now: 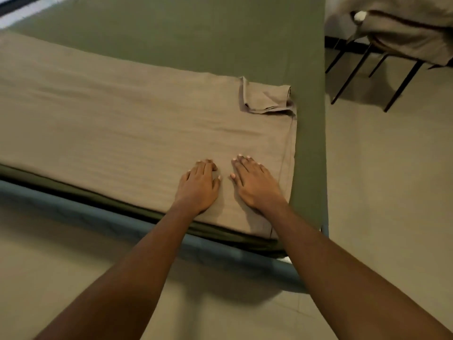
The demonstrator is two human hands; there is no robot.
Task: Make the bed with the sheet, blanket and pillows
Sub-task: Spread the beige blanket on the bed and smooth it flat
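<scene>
A tan folded blanket (117, 123) lies flat across the near part of the bed, on top of the olive green sheet (196, 38) that covers the mattress. One corner of the blanket (266, 98) is turned back on itself at the far right. My left hand (199, 186) and my right hand (255, 184) both rest palm down on the blanket near its right end, fingers straight and a little spread, side by side with a small gap between them. No pillow lies on the bed.
The grey-blue bed frame (117, 218) runs along the near edge of the mattress. At the back right a chair with thin black legs (353, 72) carries a heap of tan bedding (407, 30). Beige floor lies right of the bed and in front of it.
</scene>
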